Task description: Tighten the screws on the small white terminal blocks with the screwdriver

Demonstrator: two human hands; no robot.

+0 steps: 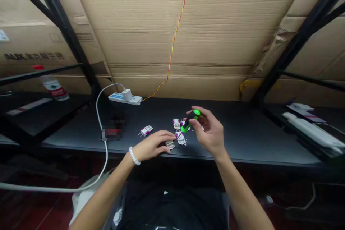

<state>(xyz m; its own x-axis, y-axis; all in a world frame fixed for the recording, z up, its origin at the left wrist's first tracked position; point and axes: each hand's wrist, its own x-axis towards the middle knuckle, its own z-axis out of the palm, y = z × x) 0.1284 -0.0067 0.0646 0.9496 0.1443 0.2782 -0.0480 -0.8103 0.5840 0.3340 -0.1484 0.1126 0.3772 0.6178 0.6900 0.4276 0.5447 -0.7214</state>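
My right hand (208,133) is closed around a green and black screwdriver (190,120), whose tip points down-left at a small white and purple plug part (181,138) on the dark table (256,136). My left hand (152,145), with a bead bracelet at the wrist, lies over the table edge and its fingertips pinch another small plug part (170,145). Two more such parts lie nearby, one (146,130) to the left and one (176,123) behind.
A white power strip (125,98) with a charger and white cable (104,143) lies at the back left. A red and yellow wire (175,36) hangs down the cardboard wall. A bottle (52,86) stands on the left shelf; white items (309,125) lie at the right.
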